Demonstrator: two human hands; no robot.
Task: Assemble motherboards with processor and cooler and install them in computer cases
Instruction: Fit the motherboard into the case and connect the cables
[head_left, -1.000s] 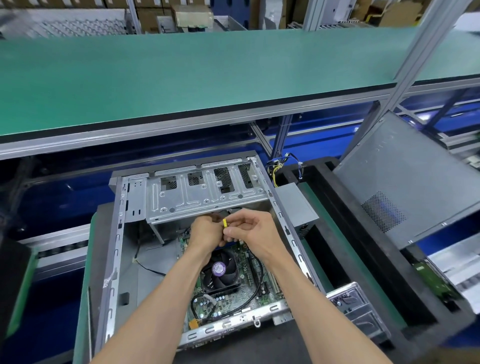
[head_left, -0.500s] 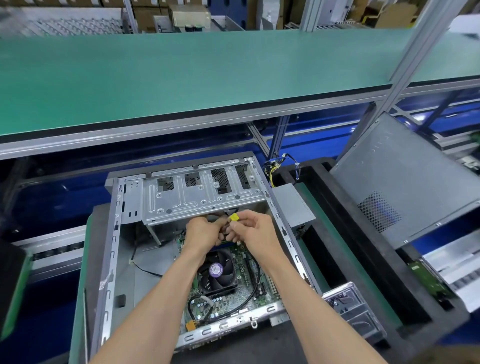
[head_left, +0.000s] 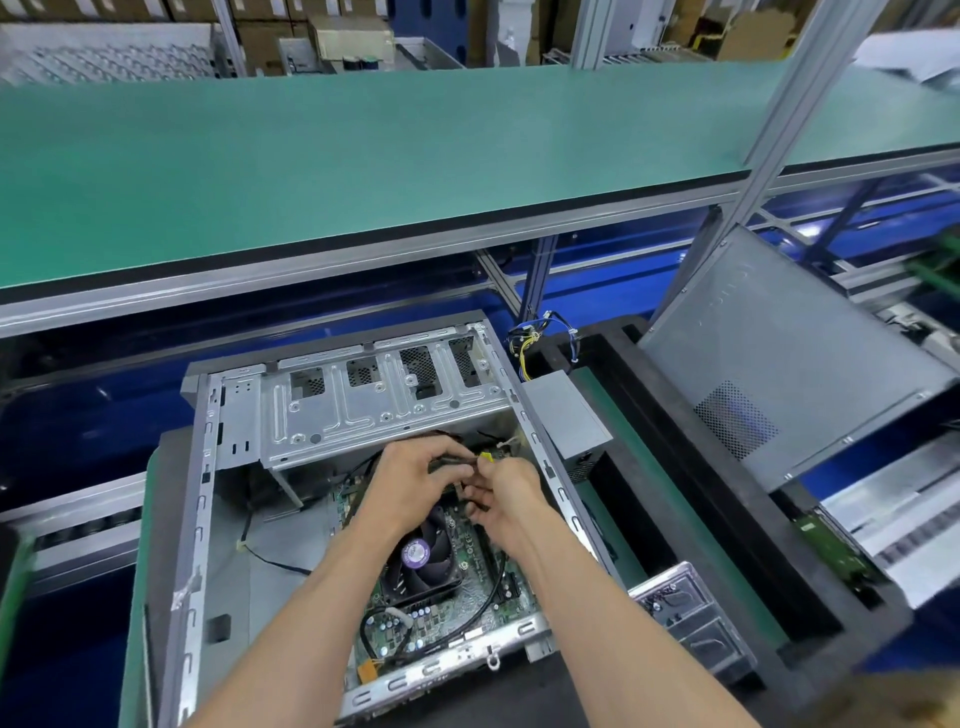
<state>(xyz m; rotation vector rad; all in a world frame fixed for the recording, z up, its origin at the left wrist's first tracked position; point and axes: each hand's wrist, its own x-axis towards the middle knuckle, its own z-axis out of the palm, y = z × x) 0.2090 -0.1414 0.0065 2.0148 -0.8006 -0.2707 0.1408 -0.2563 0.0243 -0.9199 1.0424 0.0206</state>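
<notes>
No text can be read; the round purple sticker (head_left: 416, 552) on the cooler fan (head_left: 421, 564) is too blurred.

Green motherboard (head_left: 470, 587), purple-labelled black cooler fan (head_left: 420, 564), yellow connector (head_left: 487, 457), grey case (head_left: 195, 519).

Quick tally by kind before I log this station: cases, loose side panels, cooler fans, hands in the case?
Cases: 1
Side panels: 1
Fans: 1
Hands: 2, left hand, right hand
Total: 5
</notes>
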